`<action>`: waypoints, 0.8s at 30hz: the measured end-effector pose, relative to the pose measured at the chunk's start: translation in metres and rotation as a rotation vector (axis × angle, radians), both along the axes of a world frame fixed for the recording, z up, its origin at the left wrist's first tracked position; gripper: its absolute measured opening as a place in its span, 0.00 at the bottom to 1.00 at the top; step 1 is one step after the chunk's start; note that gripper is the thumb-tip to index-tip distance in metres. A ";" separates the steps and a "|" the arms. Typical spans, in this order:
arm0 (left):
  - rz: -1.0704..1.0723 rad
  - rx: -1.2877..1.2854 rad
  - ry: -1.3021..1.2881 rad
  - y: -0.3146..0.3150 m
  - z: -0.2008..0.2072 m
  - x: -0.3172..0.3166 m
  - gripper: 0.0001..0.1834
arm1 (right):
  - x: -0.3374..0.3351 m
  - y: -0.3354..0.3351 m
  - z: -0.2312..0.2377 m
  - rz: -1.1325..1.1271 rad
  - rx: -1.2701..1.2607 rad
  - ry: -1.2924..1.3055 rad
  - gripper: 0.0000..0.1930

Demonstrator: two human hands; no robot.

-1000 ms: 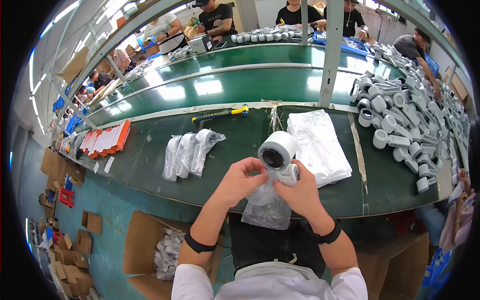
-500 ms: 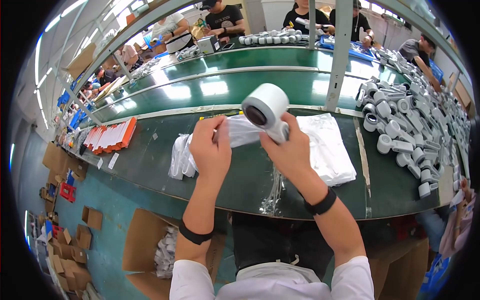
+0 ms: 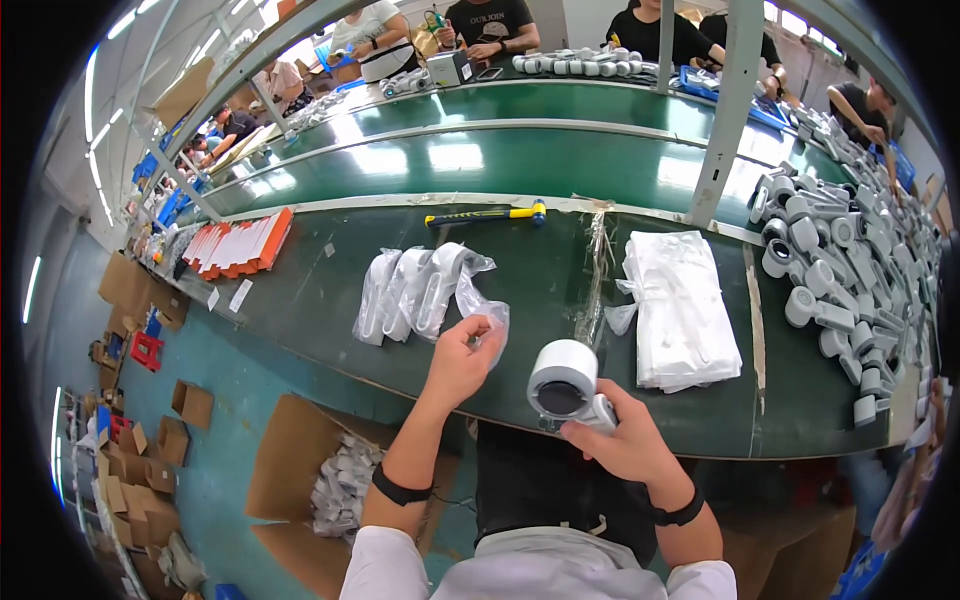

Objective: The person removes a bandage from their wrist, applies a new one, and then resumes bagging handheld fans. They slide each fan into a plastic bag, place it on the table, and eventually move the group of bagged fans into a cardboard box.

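My right hand (image 3: 635, 440) grips a white hair dryer (image 3: 563, 358) by its grey handle, above the table's near edge. The dryer's round dark end faces me. With fingers pinched, my left hand (image 3: 462, 362) holds a clear plastic bag (image 3: 490, 318), which looks limp and without a dryer in it. Just beyond that hand, three white dryers in clear bags (image 3: 404, 292) lie side by side. Right of the held dryer rests a stack of flat white plastic bags (image 3: 688, 310).
A yellow and black hammer (image 3: 485, 215) lies at the table's (image 3: 330, 320) far side. Loose dryers (image 3: 835, 265) are heaped at right, orange and white boxes (image 3: 237, 245) at left. A carton (image 3: 285, 460) of bagged dryers stands below. Co-workers sit beyond the green conveyor (image 3: 560, 160).
My right hand has brought the dryer down toward me from above the table. My left hand has lowered with the bag, and the hands are farther apart. The view has shifted slightly.
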State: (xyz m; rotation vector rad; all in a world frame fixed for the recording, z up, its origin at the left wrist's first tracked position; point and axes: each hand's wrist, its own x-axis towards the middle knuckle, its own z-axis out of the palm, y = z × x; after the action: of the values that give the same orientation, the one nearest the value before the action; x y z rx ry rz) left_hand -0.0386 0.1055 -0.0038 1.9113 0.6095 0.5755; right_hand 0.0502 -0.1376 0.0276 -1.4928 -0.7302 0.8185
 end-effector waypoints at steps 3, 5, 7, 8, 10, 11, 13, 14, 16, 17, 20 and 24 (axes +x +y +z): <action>-0.093 -0.159 -0.015 -0.015 0.004 0.002 0.12 | 0.006 0.007 0.005 0.088 -0.104 0.173 0.27; -0.180 -0.342 -0.062 -0.027 0.007 0.002 0.14 | 0.002 0.018 0.004 0.107 -0.105 0.276 0.28; -0.215 -0.381 -0.046 -0.036 0.005 0.000 0.14 | -0.004 0.039 -0.012 -0.252 0.031 0.038 0.23; -0.253 -0.421 -0.031 -0.041 0.006 0.002 0.14 | -0.001 0.048 -0.023 -0.262 0.028 0.038 0.23; -0.250 -0.441 -0.058 -0.051 0.008 0.004 0.14 | 0.009 0.067 -0.039 -0.434 0.095 -0.003 0.23; -0.232 -0.409 -0.103 -0.052 0.004 0.003 0.13 | 0.011 0.072 -0.037 -0.445 0.112 0.070 0.23; -0.212 -0.377 -0.147 -0.054 0.002 0.005 0.12 | 0.014 0.069 -0.039 -0.492 0.076 -0.011 0.25; -0.082 -0.545 -0.231 -0.057 0.004 0.008 0.11 | 0.014 0.068 -0.040 -0.536 0.038 -0.092 0.28; 0.054 -0.711 -0.314 -0.058 0.007 0.011 0.10 | 0.013 0.067 -0.038 -0.592 0.061 -0.121 0.23; 0.067 -0.854 -0.386 -0.058 0.008 0.011 0.09 | 0.013 0.064 -0.037 -0.557 0.030 -0.093 0.22; -0.023 -1.020 -0.471 -0.049 -0.004 0.005 0.09 | 0.011 0.058 -0.036 -0.520 -0.008 -0.083 0.21; -0.150 -0.945 -0.410 -0.046 -0.008 0.004 0.09 | 0.009 0.034 -0.026 -0.475 0.033 -0.104 0.19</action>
State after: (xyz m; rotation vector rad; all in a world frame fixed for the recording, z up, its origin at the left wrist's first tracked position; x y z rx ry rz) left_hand -0.0346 0.0598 -0.0122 0.9039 0.3593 0.4441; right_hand 0.0594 -0.1038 0.0019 -1.6011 -0.4320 0.3694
